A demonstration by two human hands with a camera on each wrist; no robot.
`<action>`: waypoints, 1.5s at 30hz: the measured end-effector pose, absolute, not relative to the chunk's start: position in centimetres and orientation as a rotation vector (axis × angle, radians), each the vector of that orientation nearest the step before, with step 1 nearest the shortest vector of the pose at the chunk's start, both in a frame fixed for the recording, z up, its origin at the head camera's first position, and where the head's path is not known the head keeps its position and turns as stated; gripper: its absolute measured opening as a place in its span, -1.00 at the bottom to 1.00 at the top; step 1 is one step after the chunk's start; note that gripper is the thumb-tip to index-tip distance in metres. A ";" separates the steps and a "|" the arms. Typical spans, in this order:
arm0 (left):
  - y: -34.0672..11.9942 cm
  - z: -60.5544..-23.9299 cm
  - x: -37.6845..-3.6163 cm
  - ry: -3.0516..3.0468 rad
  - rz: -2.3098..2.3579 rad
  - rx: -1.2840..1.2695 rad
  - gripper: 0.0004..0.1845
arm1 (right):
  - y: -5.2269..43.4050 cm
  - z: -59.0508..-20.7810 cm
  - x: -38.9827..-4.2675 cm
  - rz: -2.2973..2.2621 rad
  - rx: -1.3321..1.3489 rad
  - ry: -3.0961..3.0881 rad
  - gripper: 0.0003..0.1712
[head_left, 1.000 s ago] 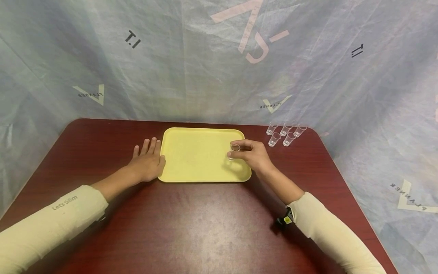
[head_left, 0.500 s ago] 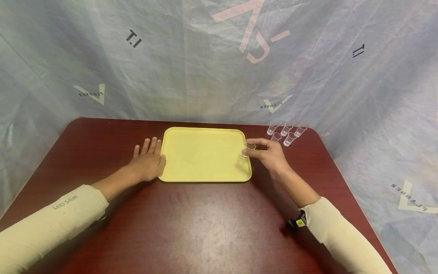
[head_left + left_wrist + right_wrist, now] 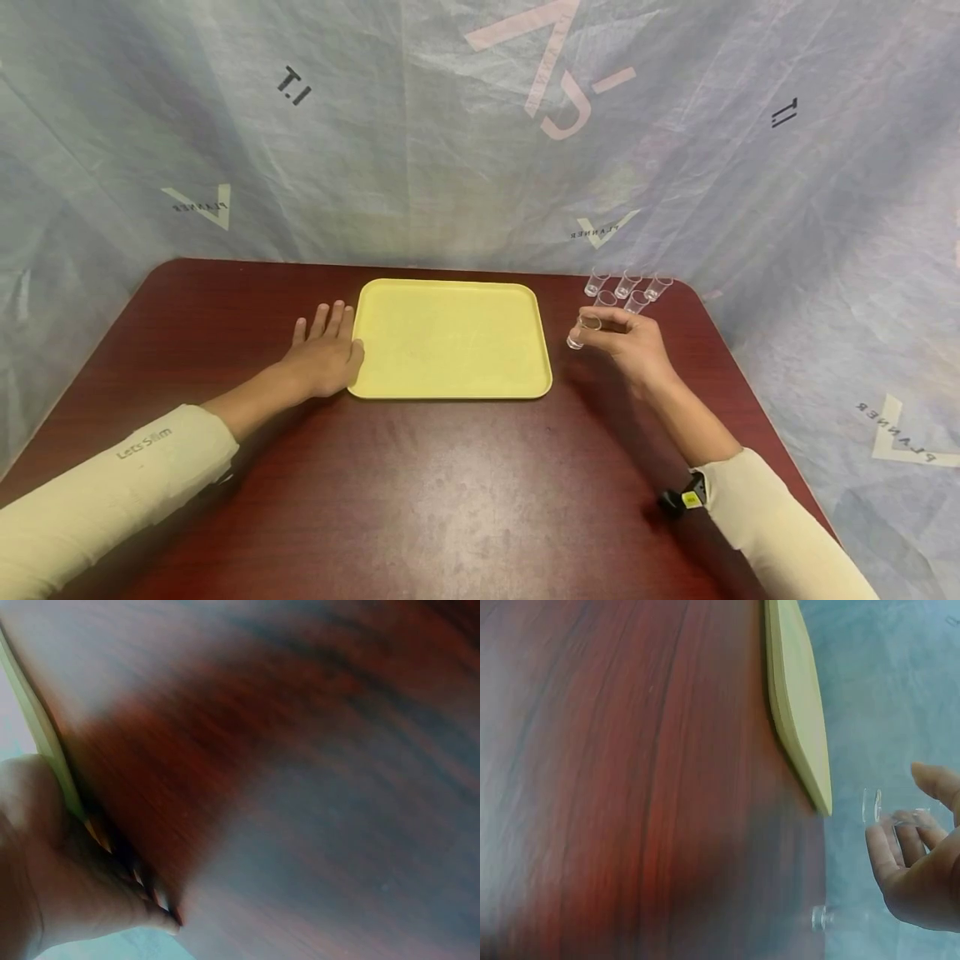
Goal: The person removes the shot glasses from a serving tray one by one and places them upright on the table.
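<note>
We are looking at a dark red table [image 3: 420, 500], with a wrinkled grey printed sheet [image 3: 450, 142] hanging behind it.

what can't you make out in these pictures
- Head view: the cup in the right hand is clear and small; any contents are unreadable.
- Head view: that hand partly hides the clear cups behind it.
- Left wrist view: blurred; the left hand's fingertips are smeared.
</note>
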State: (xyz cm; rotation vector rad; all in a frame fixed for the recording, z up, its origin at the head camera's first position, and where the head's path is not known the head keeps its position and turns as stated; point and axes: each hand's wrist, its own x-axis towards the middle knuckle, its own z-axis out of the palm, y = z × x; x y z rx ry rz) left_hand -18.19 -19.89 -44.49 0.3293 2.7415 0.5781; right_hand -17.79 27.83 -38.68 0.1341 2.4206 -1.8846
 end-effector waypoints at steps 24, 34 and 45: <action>-20.2 -44.6 -18.0 2.735 0.581 0.316 -0.13 | 35.6 -40.3 -18.2 -1.996 0.418 2.409 -0.57; -19.7 -43.9 -17.8 2.742 0.575 0.316 -0.14 | 38.4 -41.0 -19.5 -2.157 0.450 2.315 -0.66; -19.7 -44.0 -17.9 2.745 0.543 0.319 -0.17 | 39.7 -41.2 -21.6 -2.151 0.599 2.286 -0.65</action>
